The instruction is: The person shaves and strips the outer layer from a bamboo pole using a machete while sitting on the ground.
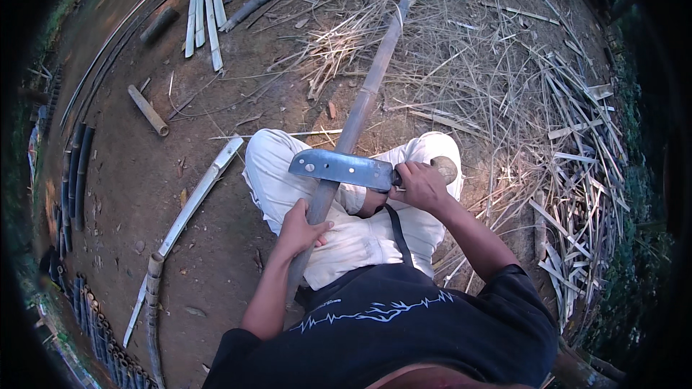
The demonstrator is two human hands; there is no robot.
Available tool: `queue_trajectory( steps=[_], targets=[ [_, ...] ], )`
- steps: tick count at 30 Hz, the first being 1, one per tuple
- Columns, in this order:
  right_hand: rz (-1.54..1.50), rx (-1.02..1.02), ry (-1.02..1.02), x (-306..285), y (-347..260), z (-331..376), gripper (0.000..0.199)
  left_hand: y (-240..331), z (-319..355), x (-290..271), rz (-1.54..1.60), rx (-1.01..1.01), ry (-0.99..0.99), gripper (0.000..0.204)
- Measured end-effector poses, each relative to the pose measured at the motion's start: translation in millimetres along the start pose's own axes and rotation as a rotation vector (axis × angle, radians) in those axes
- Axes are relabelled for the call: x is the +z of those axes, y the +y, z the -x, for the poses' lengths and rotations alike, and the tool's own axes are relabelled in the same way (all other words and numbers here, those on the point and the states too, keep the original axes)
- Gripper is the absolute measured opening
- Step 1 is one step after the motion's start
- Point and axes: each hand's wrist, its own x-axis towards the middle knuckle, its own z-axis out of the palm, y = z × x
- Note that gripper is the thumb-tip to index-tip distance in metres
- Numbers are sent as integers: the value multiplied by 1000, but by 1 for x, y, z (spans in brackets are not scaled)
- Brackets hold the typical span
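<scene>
A long split bamboo piece runs from beside my left hip, across my crossed legs, to the ground far ahead. My left hand is closed around its near part, thumb across the top. My right hand grips a machete by its handle, whose rounded wooden end sticks out past the fist. The broad grey blade points left and lies crosswise over the bamboo, just ahead of my left hand. Whether its edge touches the bamboo, I cannot tell.
Thin bamboo shavings cover the ground ahead and right. Split offcuts pile up at the far right. A pale split strip and a bamboo pole lie at left. A short bamboo length and pale slats lie further off.
</scene>
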Motion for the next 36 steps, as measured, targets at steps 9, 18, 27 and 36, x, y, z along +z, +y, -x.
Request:
queue_trajectory(
  steps=[9, 18, 27, 36],
  targets=[
    [158, -173, -130, -12, 12, -53, 49, 13, 10, -4, 366, -211, -164, 40],
    [151, 56, -186, -27, 33, -76, 40, 8, 27, 8, 280, -210, -89, 33],
    [152, 181, -180, -45, 42, -79, 41, 0, 37, 23, -87, -103, 104, 35],
    [74, 313, -127, -26, 67, -61, 45, 13, 44, 12, 285, -209, -51, 36]
  ],
)
